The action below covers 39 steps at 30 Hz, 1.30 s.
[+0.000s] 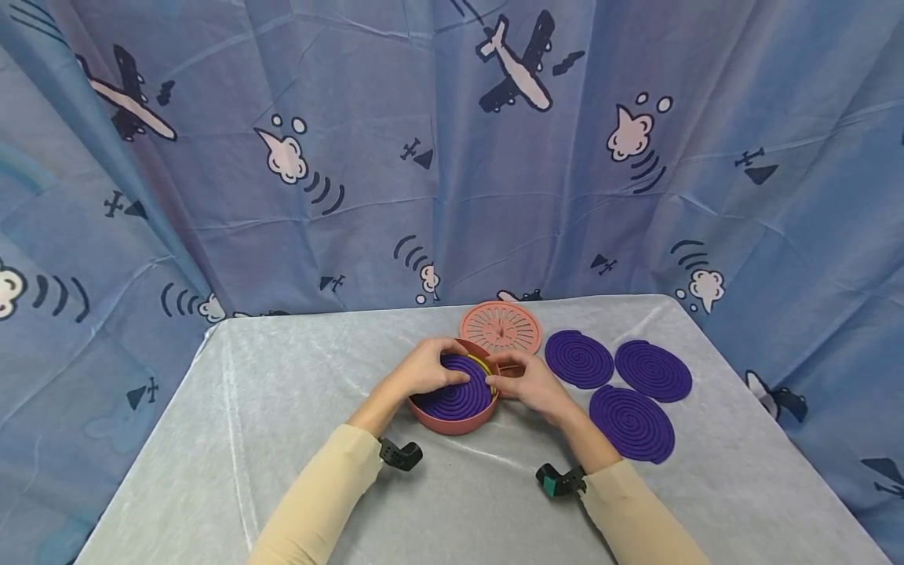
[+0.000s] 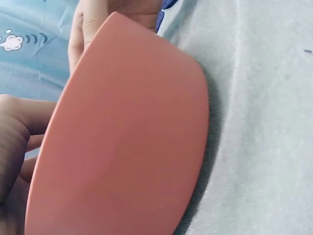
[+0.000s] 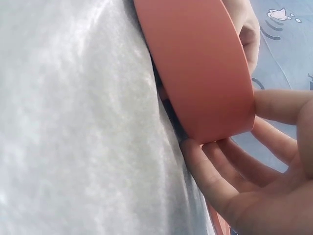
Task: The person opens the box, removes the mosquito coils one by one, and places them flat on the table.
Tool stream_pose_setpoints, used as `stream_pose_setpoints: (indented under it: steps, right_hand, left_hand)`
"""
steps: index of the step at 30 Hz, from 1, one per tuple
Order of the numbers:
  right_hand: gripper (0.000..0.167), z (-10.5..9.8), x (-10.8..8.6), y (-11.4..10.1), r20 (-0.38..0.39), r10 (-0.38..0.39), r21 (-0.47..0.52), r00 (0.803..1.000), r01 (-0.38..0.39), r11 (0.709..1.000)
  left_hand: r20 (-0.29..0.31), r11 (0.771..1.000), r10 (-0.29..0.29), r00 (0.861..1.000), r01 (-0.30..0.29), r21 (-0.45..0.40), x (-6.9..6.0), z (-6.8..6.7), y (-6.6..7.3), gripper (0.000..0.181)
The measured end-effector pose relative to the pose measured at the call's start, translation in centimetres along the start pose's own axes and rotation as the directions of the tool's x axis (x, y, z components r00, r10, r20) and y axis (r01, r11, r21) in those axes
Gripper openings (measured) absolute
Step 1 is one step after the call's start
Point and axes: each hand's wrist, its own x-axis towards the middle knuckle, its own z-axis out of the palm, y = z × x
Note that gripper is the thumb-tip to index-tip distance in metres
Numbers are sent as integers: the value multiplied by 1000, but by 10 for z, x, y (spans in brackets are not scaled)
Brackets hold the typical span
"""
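A round coral container (image 1: 455,428) holds a purple spiral disc (image 1: 452,402), with a yellow edge (image 1: 482,362) showing at the disc's far right side. My left hand (image 1: 426,369) reaches over the rim and pinches the disc, thumb on its top, fingers at its far edge. My right hand (image 1: 534,384) grips the container's right side, thumb at the rim. The right wrist view shows that hand's fingers (image 3: 208,171) around the wall (image 3: 205,73) and low by the base, which looks tilted up there. In the left wrist view the wall (image 2: 132,117) hides the disc.
Three purple spiral discs (image 1: 579,359) (image 1: 654,371) (image 1: 632,424) lie to the right on the grey-white cloth-covered table (image 1: 297,345). A slotted coral lid (image 1: 487,328) lies behind the container. A blue patterned curtain (image 1: 367,157) hangs behind and on both sides.
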Motion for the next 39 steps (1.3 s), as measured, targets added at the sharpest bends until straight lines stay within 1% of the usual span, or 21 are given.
stream_pose_setpoints:
  steps: [3,7,12,15,19,21,26,30,34,39]
  right_hand:
    - [46,0,-1,0,-4,0,-4,1000,0,1000]
    - [47,1,-3,-3,-10,2,-17,1000,-2,1000]
    - [48,2,-3,-4,0,13,-1,1000,-13,1000]
    - [48,2,-1,-3,6,13,0,1000,-13,1000]
    - [46,2,0,0,4,7,-13,1000,-7,1000]
    - [45,2,0,0,2,2,-13,1000,-2,1000]
    - [45,1,0,0,3,-2,-8,1000,2,1000]
    - [44,1,0,0,1,-1,-19,1000,1,1000]
    - [42,0,-1,-1,-4,0,-31,1000,0,1000]
    - [42,1,-1,-2,4,4,-21,1000,-4,1000]
  left_hand:
    - [18,999,-3,1000,4,-51,0,-3,-1,37]
    - [54,993,10,999,-4,-120,1,-10,-3,36]
    - [98,988,14,995,1,-154,0,-17,-4,33]
    - [107,981,13,994,8,-195,-1,-20,-3,32]
    - [98,968,37,994,-12,-250,-3,-22,-4,31]
    - [90,967,44,995,-19,-256,-4,-24,-4,31]
    - [70,970,19,997,-1,-244,-6,-29,-1,32]
    - [24,971,-2,1000,7,-237,-7,-33,3,33]
    - [-26,978,12,1000,-17,-208,-6,-39,9,33]
    - [-42,984,18,999,-25,-178,-8,-44,16,33]
